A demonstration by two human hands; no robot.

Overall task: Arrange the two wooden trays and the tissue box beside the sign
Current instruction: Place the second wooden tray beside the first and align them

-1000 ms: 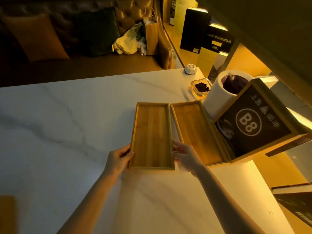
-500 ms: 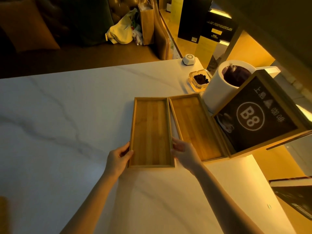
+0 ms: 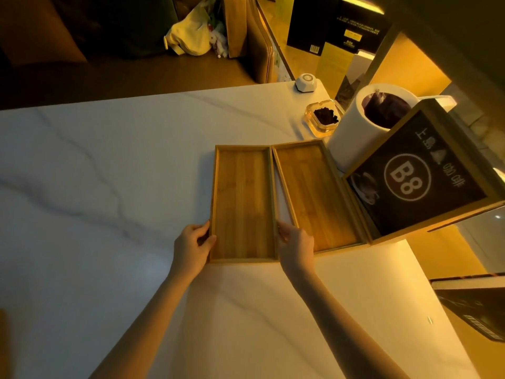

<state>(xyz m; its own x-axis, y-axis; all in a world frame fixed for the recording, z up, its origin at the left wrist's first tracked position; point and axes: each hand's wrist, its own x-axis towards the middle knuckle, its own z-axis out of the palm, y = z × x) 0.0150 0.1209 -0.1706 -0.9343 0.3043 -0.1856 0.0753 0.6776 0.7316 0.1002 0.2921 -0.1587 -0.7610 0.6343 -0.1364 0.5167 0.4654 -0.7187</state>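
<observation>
Two shallow wooden trays lie side by side on the white marble table (image 3: 109,173). My left hand (image 3: 192,248) grips the near left corner of the left tray (image 3: 243,203), and my right hand (image 3: 295,247) holds its near right corner, in the gap between the trays. The right tray (image 3: 314,192) rests against the wood-framed black "B8" sign (image 3: 415,176). A white cylindrical tissue box (image 3: 355,132) with a dark opening stands behind the sign, touching the right tray's far corner.
A glass ashtray (image 3: 323,119) with dark contents and a small white puck-shaped device (image 3: 305,82) sit at the table's far right corner. A dark book or menu (image 3: 475,305) lies off the right edge. A sofa with bags is beyond the table.
Both hands stay on the left tray's near corners. The tray has barely shifted; the camera view has tilted down a little.
</observation>
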